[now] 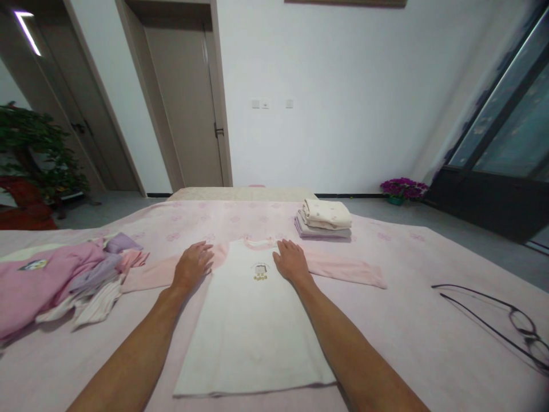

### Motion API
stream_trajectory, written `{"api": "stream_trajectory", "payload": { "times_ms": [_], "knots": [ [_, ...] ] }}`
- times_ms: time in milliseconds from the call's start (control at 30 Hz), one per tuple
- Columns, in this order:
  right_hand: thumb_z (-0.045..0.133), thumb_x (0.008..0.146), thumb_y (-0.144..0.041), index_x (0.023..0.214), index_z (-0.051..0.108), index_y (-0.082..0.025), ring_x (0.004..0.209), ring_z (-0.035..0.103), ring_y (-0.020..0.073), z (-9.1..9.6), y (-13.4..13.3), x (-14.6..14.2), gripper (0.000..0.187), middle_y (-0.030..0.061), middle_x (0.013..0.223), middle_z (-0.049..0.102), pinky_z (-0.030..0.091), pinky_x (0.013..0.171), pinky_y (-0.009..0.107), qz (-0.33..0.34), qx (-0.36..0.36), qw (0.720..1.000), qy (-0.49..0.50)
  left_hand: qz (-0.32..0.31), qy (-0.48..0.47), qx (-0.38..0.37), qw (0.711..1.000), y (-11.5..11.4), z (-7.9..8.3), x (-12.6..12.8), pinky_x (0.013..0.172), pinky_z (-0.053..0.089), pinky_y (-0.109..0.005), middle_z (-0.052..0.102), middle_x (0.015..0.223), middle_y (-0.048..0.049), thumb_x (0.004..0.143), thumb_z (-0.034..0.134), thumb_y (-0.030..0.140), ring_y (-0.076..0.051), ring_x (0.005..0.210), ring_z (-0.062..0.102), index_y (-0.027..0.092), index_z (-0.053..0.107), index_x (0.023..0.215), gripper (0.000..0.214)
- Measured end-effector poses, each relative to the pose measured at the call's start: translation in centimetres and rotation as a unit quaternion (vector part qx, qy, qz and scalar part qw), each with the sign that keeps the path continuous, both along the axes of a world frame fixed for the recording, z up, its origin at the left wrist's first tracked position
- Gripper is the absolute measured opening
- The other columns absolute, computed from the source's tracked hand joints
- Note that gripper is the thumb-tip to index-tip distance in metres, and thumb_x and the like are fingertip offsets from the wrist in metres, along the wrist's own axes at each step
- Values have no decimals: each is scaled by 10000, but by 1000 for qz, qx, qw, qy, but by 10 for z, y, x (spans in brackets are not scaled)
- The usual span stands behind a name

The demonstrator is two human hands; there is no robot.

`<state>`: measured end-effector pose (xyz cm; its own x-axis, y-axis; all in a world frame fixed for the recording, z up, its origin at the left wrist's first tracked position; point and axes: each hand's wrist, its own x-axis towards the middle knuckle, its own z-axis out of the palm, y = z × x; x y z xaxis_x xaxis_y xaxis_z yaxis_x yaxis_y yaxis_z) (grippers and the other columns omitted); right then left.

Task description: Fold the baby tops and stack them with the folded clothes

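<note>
Shirt (pixel 253 320) under both flat hands

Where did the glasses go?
The glasses lie on the pink bedspread near the right edge of the head view, well to the right of the right hand and the white shirt.

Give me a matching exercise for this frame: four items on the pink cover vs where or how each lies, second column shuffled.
Items:
1. shirt
2. folded stack
3. loose pile
4. glasses

Place or state:
A. alone near the right edge of the pink cover
B. spread flat under the left hand and right hand
C. heaped at the left
D. neat, beyond the right hand

Pairs: 1-B, 2-D, 3-C, 4-A.
</note>
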<state>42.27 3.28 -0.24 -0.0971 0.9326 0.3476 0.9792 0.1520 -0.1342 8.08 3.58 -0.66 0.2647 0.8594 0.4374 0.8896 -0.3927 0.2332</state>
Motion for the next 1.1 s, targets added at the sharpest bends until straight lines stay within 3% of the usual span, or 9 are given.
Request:
{"api": "stream_trajectory", "payload": {
  "times_ms": [100, 233, 700, 900, 1100],
  "knots": [
    [407, 993, -396, 1408, 494, -185, 1381, 384, 260, -1, 1, 0, 474, 130, 1490, 484, 218, 1145, 410, -2, -3, 1000, -3, -57, -45, -15, 997, -8, 4, 15, 1015, 456, -392, 689, 1158, -61, 929, 525, 391, -237, 1138, 598, 259, 699, 1009, 233],
    [407, 994, -395, 1409, 491, -192, 1388, 375, 256, -1, 1, 0, 469, 126, 1497, 476, 213, 1146, 411, -2, -7, 1000, -2, -142, -115, -99, 978, -14, 6, 26, 895, 484, -347, 677, 1029, -44, 827, 648, 376, -220, 996, 621, 235, 711, 915, 177],
    [410, 992, -401, 1386, 510, -194, 1370, 398, 256, 0, 0, 1, 456, 122, 1478, 497, 222, 1142, 403, -1, -2, 1000, -1, -90, -180, -129, 971, -21, 13, 25, 792, 461, -321, 677, 1002, -44, 806, 614, 373, -205, 858, 623, 207, 675, 749, 187],
    [416, 991, -403, 1399, 501, -189, 1384, 385, 258, 0, 0, 1, 468, 126, 1486, 490, 218, 1146, 413, -1, -6, 1000, -1, -13, -261, -117, 958, -15, 8, 16, 751, 451, -324, 701, 871, -53, 823, 589, 435, -219, 819, 628, 192, 694, 787, 267],
    [414, 990, -393, 1397, 500, -196, 1386, 381, 250, 3, -2, 0, 460, 121, 1490, 485, 212, 1148, 403, -2, -10, 1000, 0, -25, -268, -138, 953, -16, 9, 17, 748, 446, -324, 709, 857, -54, 817, 602, 428, -218, 804, 626, 192, 700, 760, 262]
  ]
}}
